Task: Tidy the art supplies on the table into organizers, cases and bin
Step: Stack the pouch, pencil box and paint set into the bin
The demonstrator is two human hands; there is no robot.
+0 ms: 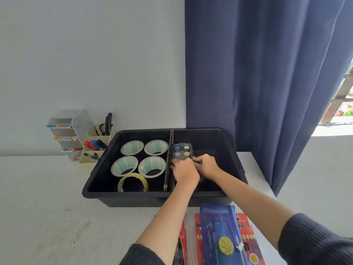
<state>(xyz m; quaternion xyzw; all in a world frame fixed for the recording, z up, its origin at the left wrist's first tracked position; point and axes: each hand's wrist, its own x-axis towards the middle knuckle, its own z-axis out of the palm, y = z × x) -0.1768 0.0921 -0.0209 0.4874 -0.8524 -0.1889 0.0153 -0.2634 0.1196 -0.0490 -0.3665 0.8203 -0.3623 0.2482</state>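
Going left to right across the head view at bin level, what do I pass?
White marker rack → beige pen holder → tape rolls → divider → dark paint box, gripped by left hand and right hand → blue curtain.

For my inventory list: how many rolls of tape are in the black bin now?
5, all in the black bin's left compartment: four wide rolls, two behind, two in front; one yellowish roll nearest. None seems hidden.

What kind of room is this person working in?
Likely a home craft or study corner: a desk organizer with markers and scissors, a black bin of tape rolls on a white table, and a curtain at a window.
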